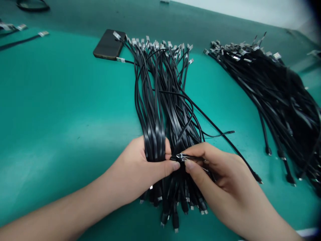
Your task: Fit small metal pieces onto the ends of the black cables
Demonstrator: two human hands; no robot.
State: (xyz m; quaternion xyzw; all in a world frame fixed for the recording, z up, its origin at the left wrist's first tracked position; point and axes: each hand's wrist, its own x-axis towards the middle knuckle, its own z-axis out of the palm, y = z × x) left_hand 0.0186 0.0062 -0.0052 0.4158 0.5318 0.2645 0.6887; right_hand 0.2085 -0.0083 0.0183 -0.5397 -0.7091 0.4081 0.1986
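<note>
My left hand point(140, 167) is wrapped round a bundle of flat black USB cables point(151, 110), its thumb lying across the front. Close beside it, my right hand point(215, 177) pinches a thin black cable point(193, 157) with a shiny part at the fingertips; its exact form is hard to make out. The fingertips of both hands nearly meet there. More black cables point(173, 107) lie directly right of the held bundle. Silver USB plugs point(155, 45) fan out at the far end, while small black connectors point(175, 221) hang out below my hands.
A dark phone point(109, 44) lies beyond the bundle on the green table mat point(62, 100), with a plug resting over it. At right is a large heap of black cables point(281, 90). A few loose cables point(22, 41) lie far left, near a black coil point(32, 6).
</note>
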